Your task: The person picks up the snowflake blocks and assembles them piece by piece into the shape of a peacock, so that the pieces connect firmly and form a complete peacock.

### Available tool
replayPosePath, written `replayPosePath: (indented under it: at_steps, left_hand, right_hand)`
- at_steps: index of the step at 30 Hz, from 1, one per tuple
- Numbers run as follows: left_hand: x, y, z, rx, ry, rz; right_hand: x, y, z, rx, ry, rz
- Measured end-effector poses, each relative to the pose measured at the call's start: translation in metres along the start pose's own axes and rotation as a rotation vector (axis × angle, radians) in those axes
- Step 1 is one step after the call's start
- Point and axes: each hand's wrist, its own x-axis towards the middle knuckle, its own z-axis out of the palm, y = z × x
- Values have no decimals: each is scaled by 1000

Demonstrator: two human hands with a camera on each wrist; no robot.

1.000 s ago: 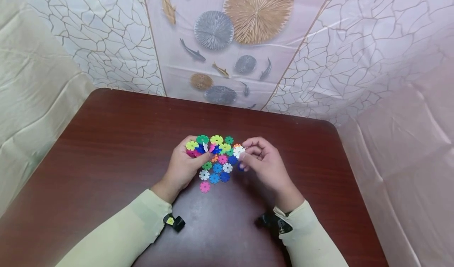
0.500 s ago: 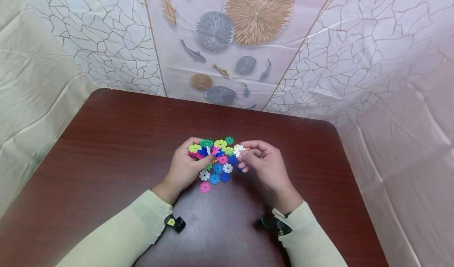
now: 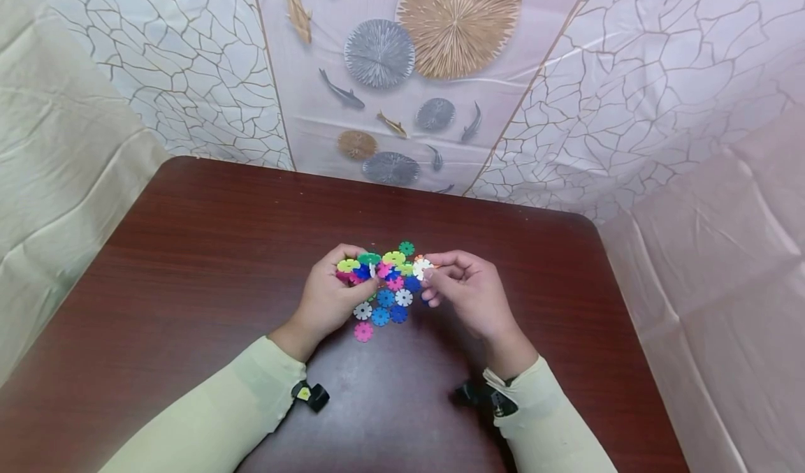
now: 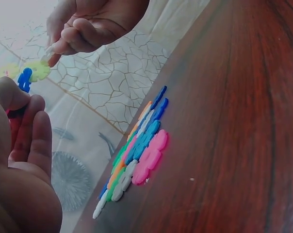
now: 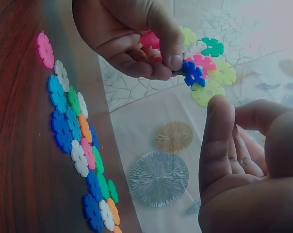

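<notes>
My left hand (image 3: 330, 295) grips a joined cluster of notched, flower-shaped plastic discs above the table. The cluster has a green disc (image 3: 369, 257), yellow-green, blue and pink ones, with a pink disc (image 5: 203, 64) near its middle in the right wrist view. Thumb and fingers of my right hand (image 3: 468, 288) pinch a white notched disc (image 3: 422, 269) at the cluster's right side. In the left wrist view this disc lies close to a yellow-green disc (image 4: 40, 71) of the cluster; whether they are joined I cannot tell. My right fingers hide the white disc in the right wrist view.
Several loose discs lie flat in a patch on the brown table (image 3: 220, 263) beneath the hands, among them a pink disc (image 3: 363, 331) nearest me and a green disc (image 3: 406, 249) at the far side. A patterned cloth backdrop (image 3: 390, 110) hangs behind the table's far edge.
My left hand has brought the cluster slightly right and nearer to me, closer to the white disc. The right hand has stayed almost in place, still pinching that disc.
</notes>
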Motion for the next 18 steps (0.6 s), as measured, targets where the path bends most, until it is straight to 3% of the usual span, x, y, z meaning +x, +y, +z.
replayPosePath:
  at_steps: [18]
  left_hand:
    - [0, 2, -1, 22, -19, 27]
  right_hand:
    - [-1, 2, 3, -19, 21, 18]
